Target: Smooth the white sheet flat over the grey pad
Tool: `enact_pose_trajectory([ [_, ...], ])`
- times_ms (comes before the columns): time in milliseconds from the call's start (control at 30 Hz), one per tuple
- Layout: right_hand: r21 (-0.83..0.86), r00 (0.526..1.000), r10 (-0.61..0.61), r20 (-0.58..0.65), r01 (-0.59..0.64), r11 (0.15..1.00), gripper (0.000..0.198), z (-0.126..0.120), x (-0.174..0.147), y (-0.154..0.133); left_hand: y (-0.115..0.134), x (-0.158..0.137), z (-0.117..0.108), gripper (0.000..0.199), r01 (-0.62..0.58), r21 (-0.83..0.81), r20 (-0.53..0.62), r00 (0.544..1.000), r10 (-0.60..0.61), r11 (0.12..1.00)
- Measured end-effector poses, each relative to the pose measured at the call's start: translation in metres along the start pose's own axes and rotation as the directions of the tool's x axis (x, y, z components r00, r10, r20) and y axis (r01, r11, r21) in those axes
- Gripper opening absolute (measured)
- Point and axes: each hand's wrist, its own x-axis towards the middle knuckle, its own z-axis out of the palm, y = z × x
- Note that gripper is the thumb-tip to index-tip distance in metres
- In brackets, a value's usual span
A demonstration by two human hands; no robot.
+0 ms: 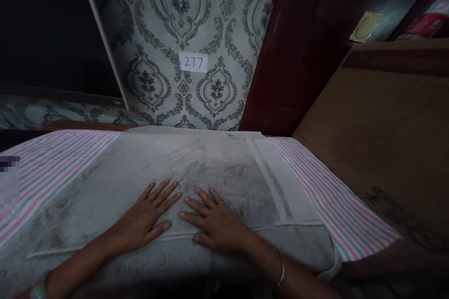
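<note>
One bare left hand point(149, 215), one bare right hand point(217, 222), fingers wide, on grey plush fabric point(210, 173) near its front edge; even outward strokes probably smooth best.

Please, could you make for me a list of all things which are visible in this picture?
Grey cloth: one, grey with darker patches, centre
Striped cloth: piece count unclear, pink, grey and white, both sides of grey cloth
Wallpaper: one wall, pale with dark grey pattern, behind
Label "277": one, white, on wallpaper
Screen-like panel: one, black, upper left
Glossy panel: one, dark red, right of wallpaper
Cardboard box: one, brown, right
Square item: one, yellowish, upper right
Unclear item: one, red and white, upper-right corner
Bangle: one, silvery, right wrist
Left hand: one, bare, on grey cloth
Right hand: one, bare, on grey cloth
</note>
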Motion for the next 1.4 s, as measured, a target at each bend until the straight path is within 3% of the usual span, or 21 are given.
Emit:
enact_pose_trajectory([
  [233, 0.086, 0.999, -0.05, 0.006, 0.049, 0.995, 0.055, -0.006, -0.009, -0.012, 0.012, -0.038, 0.002, 0.067, 0.036, 0.102, -0.058, 0.998, -0.03, 0.994],
  [333, 0.058, 0.995, -0.054, -0.083, 0.059, 0.997, 0.043, -0.018, 0.014, -0.012, 0.016, -0.045, 0.0, 0.064, 0.045, 0.117, -0.057, 0.998, -0.039, 0.992],
  [433, -0.004, 0.985, 0.008, -0.173, -0.009, 1.0, 0.049, -0.025, 0.049, -0.009, 0.017, -0.049, -0.001, 0.064, 0.036, 0.127, -0.054, 0.998, -0.029, 0.991],
  [533, -0.052, 0.991, 0.063, -0.116, -0.069, 0.996, 0.063, -0.02, 0.077, -0.006, 0.019, -0.059, 0.001, 0.064, 0.022, 0.141, -0.052, 0.999, -0.014, 0.99],
  [633, -0.06, 0.997, 0.045, -0.057, -0.049, 0.997, 0.068, -0.006, 0.082, -0.006, 0.024, -0.074, 0.005, 0.062, 0.037, 0.142, -0.05, 0.998, -0.03, 0.989],
  [800, -0.048, 0.996, -0.088, -0.021, 0.087, 0.995, 0.059, 0.007, 0.058, -0.02, 0.023, -0.09, 0.005, 0.042, 0.151, -0.073, -0.168, 0.972, -0.162, 0.986],
  [933, 0.007, 0.99, -0.14, -0.004, 0.14, 0.99, 0.061, 0.009, 0.044, -0.033, -0.003, -0.065, -0.005, 0.041, 0.266, -0.213, -0.186, 0.933, -0.307, 0.94],
  [1033, 0.053, 0.993, -0.12, 0.012, 0.119, 0.991, 0.06, 0.012, 0.041, -0.035, -0.023, -0.038, -0.011, 0.052, 0.428, -0.136, -0.103, 0.891, -0.442, 0.894],
  [1133, 0.069, 0.993, -0.12, 0.015, 0.119, 0.991, 0.059, 0.014, 0.042, -0.035, -0.033, -0.03, -0.012, 0.062, 0.608, 0.026, -0.016, 0.794, -0.608, 0.794],
  [1400, 0.061, 0.991, -0.137, 0.012, 0.136, 0.989, 0.063, 0.02, 0.043, -0.034, -0.033, -0.095, -0.018, 0.071, 0.841, 0.135, -0.015, 0.53, -0.848, 0.524],
])
